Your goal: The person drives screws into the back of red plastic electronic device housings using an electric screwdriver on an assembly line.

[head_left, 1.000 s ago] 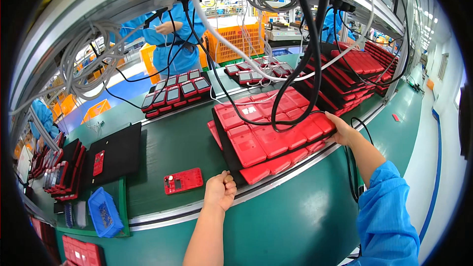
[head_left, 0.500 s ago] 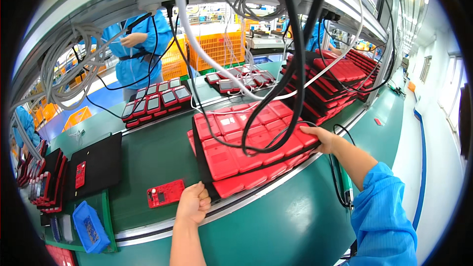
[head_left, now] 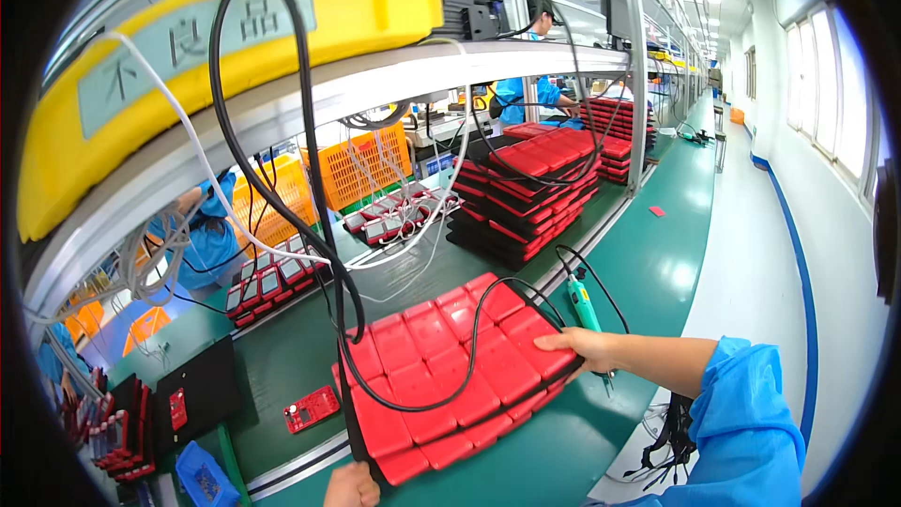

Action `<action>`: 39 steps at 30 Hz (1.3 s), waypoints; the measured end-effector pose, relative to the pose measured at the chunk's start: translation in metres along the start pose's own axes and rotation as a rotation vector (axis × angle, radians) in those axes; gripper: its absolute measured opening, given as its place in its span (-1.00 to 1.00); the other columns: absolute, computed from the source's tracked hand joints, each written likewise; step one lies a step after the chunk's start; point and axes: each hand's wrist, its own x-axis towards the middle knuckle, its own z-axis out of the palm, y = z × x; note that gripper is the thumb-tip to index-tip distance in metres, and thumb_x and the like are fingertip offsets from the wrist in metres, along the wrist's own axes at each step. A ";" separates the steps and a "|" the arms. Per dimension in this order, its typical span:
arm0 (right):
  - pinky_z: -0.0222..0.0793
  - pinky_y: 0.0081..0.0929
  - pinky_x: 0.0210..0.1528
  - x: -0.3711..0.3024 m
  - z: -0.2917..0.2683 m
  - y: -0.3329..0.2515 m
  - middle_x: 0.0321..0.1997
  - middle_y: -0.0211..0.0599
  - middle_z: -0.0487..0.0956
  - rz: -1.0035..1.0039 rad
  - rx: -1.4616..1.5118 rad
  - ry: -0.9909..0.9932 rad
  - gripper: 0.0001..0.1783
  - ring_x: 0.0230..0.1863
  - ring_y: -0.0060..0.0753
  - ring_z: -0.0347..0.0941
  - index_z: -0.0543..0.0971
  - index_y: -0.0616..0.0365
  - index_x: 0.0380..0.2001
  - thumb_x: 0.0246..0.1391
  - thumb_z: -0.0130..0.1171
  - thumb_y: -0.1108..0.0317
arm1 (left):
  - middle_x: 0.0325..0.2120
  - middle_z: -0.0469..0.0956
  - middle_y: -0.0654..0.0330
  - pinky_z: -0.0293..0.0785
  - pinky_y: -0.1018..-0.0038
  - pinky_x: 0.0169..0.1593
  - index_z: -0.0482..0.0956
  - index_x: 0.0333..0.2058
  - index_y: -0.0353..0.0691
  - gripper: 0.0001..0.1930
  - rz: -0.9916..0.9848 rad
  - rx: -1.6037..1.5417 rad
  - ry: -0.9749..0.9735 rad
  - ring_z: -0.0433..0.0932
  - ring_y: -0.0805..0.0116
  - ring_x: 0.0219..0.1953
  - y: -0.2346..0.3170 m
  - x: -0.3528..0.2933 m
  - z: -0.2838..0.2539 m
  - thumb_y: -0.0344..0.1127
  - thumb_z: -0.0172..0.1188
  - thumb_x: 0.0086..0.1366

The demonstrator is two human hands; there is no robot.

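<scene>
Between my hands is a two-layer stack of red plastic cases (head_left: 441, 357), laid in rows on black sheets. My right hand (head_left: 577, 347) grips the stack's right edge, thumb on top and fingers beneath. At the near left corner, my left hand (head_left: 352, 486) is closed on the black sheet's edge and is partly cut off by the picture's lower rim. The stack tilts across the metal rail at the belt's near side. A looping black cable (head_left: 413, 407) hangs in front of it. Left of the stack lies a red part with a circuit board (head_left: 312, 410).
Beyond stands a tall pile of red cases on black sheets (head_left: 526, 197). A green electric screwdriver (head_left: 582, 305) is by my right hand. A blue bin (head_left: 205, 474) sits at lower left; a yellow bin (head_left: 375, 0) is overhead. Co-workers in blue are across the line.
My view has swung up and to the right. The stack has come nearer to me with both hands still on it. The screwdriver and yellow bin now show.
</scene>
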 end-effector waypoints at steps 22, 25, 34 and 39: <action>0.12 -0.40 0.06 -0.109 0.061 0.103 0.00 0.04 0.33 -0.344 -0.416 -0.190 -0.27 0.05 -0.24 0.24 0.16 0.34 0.04 -0.03 -0.01 -0.03 | -0.83 0.04 0.41 -0.04 0.69 -0.73 0.34 -0.16 -0.44 -0.70 0.402 -0.177 0.388 0.00 0.64 -0.81 -0.114 -0.217 -0.026 -0.31 -0.19 0.29; 0.10 -0.39 0.07 -0.109 0.061 0.110 0.00 0.08 0.31 -0.359 -0.431 -0.137 -0.29 0.06 -0.20 0.22 0.13 0.34 0.06 0.00 -0.03 0.00 | -0.82 0.04 0.43 -0.04 0.69 -0.72 0.29 -0.12 -0.47 -0.67 0.389 -0.006 0.382 -0.02 0.66 -0.80 -0.106 -0.219 -0.019 -0.29 -0.21 0.30; 0.07 -0.43 0.09 -0.108 0.073 0.093 0.00 -0.06 0.32 -0.625 -0.431 -0.109 -0.31 0.05 -0.28 0.22 0.13 0.35 0.06 -0.07 0.09 0.18 | -0.81 0.06 0.46 -0.03 0.70 -0.72 0.36 -0.37 -0.32 -0.78 0.130 -0.065 0.287 -0.01 0.69 -0.80 -0.094 -0.219 -0.026 -0.27 -0.15 0.29; 0.04 -0.49 0.11 -0.100 0.067 0.096 0.05 -0.14 0.28 -0.546 -0.155 -0.230 -0.31 0.08 -0.38 0.18 0.12 0.34 0.09 -0.09 0.11 0.28 | -0.81 0.06 0.47 -0.04 0.70 -0.73 0.33 -0.43 -0.29 -0.81 0.081 -0.044 0.314 -0.02 0.70 -0.81 -0.106 -0.240 -0.021 -0.29 -0.10 0.26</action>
